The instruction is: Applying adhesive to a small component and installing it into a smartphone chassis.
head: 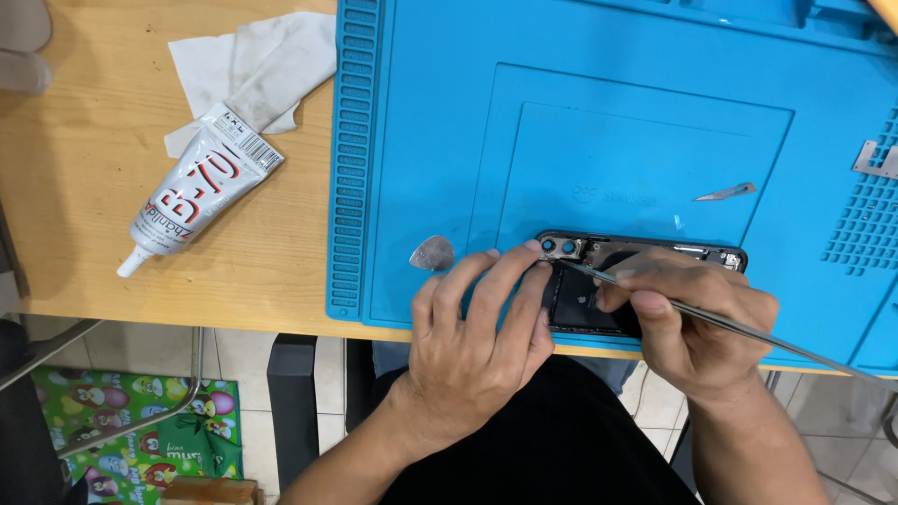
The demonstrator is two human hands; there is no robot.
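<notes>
Head view: left hand (472, 323) fingers flat on opened phone (599, 281), hiding its left half; right hand (687, 323) pinches tweezers (711, 318), tips beside left fingertips.

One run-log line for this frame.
left hand steadies phone housing | right hand holds tweezers, tips near camera end | blue mat
</notes>
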